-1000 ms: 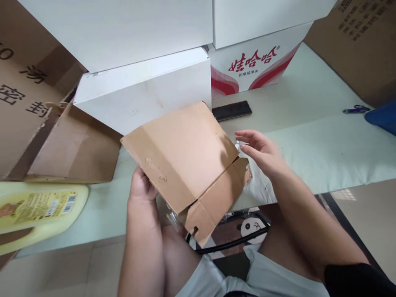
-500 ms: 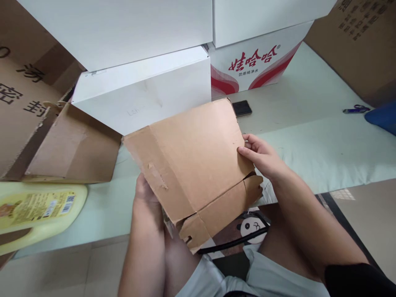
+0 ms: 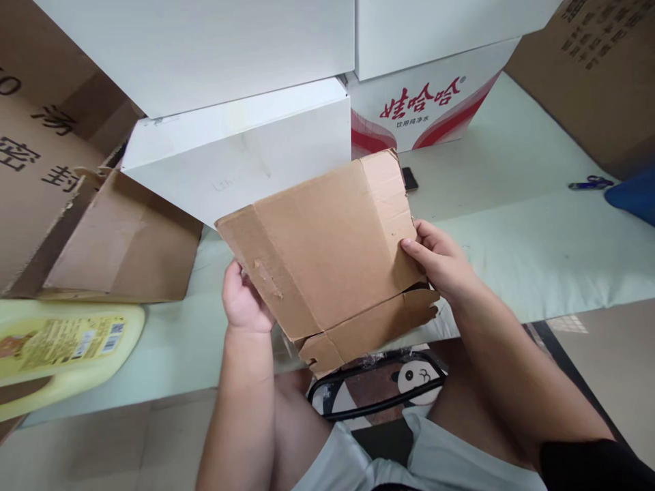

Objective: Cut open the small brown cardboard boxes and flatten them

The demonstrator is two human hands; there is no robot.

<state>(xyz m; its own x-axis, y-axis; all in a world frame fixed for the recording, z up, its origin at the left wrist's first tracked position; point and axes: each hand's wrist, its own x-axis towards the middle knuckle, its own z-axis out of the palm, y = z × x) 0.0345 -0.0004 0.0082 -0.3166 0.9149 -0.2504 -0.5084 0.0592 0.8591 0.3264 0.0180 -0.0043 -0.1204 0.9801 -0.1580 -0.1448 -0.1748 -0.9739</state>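
Observation:
Between my hands is a flat piece of brown cardboard box (image 3: 322, 239), creased, with torn, notched flaps along its near edge and a scuffed strip on its left side. My right hand (image 3: 440, 259) grips its right edge, thumb on top and fingers behind. At the left edge, my left hand (image 3: 245, 296) is closed behind the cardboard; most of its fingers are hidden. Below the cardboard, on my lap, lies a bag with black handles and a panda picture (image 3: 417, 382).
White boxes (image 3: 240, 157) are stacked behind, with a red-lettered carton (image 3: 424, 109). Brown cartons stand left (image 3: 127, 239) and right (image 3: 604, 88). A yellow jug (image 3: 102, 354) lies at left. A black phone (image 3: 410, 179), purple scissors (image 3: 591, 183) and a blue object (image 3: 632, 194) are on the green cloth (image 3: 537, 266).
The cardboard has tilted and shifted slightly up and to the right, its right flap now bent along a crease. My left hand has moved up with it, and more of the bag shows.

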